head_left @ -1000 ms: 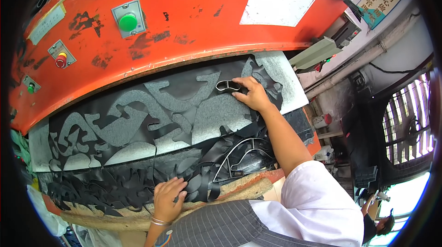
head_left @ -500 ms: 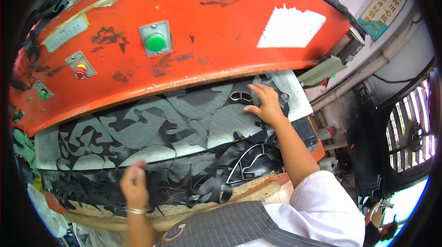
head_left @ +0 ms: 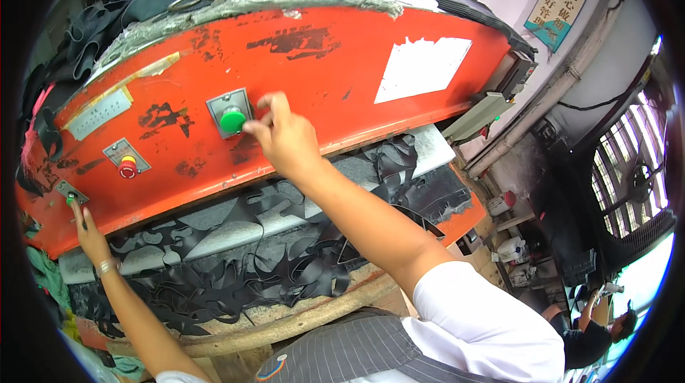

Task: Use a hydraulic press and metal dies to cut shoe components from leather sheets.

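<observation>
Both hands had risen off the cut black rubber sheet (head_left: 271, 254): right hand (head_left: 285, 140), fingers loosely curled and empty, touched the round green push-button (head_left: 232, 120); left hand (head_left: 85, 230) fingered a small green switch (head_left: 70, 199), holding nothing.

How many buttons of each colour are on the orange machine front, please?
Green buttons: 2 (big one by the right hand, small one at the left hand)
Red button: 1
Total: 3

Bright daylight poured in from the upper right, glare whitened the window, fisheye edges bent and went black.
</observation>
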Available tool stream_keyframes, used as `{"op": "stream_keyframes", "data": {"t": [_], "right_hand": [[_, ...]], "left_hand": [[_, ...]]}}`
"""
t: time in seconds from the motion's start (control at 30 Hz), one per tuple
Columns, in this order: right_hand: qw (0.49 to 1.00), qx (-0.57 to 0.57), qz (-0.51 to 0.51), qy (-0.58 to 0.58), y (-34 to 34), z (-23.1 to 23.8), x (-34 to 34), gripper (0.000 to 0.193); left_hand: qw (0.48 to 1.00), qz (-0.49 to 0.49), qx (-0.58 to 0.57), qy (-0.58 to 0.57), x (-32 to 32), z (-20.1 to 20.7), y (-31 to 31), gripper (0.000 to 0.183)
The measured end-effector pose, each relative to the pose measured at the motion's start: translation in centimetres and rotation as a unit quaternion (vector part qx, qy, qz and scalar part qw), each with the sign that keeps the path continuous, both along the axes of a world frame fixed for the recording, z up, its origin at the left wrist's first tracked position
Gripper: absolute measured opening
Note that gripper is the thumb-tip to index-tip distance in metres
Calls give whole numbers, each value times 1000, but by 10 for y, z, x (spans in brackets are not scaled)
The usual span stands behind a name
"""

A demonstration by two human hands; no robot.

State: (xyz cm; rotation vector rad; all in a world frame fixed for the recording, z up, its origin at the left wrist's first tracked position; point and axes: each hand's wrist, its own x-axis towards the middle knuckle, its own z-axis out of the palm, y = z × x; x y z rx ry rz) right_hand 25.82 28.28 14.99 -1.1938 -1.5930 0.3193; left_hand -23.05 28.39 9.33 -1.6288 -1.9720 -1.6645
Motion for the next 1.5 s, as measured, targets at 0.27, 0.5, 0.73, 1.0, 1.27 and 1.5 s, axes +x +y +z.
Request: {"op": "stream_keyframes", "data": {"t": [0.27, 0.5, 0.73, 1.0, 1.27, 1.5], "right_hand": [[880, -253, 309, -259, -199, -103, 34, 38], [912, -127, 168, -352, -262, -147, 24, 20], [874, -144, 275, -373, -231, -133, 45, 25], [949, -30, -154, -275, -23, -116, 172, 58], [949, -100, -125, -273, 27, -159, 190, 43], [917, -189, -90, -340, 30, -132, 189, 43]], "left_hand": [[877, -356, -318, 61, 221, -54, -222, 25], [891, -323, -261, 181, 281, -73, -257, 14], [901, -312, -259, 152, 282, -84, -249, 17], [765, -365, -527, 63, 279, -64, -213, 29], [787, -370, -489, 66, 279, -68, -200, 25], [804, -342, -484, 43, 284, -61, -197, 24]]}}
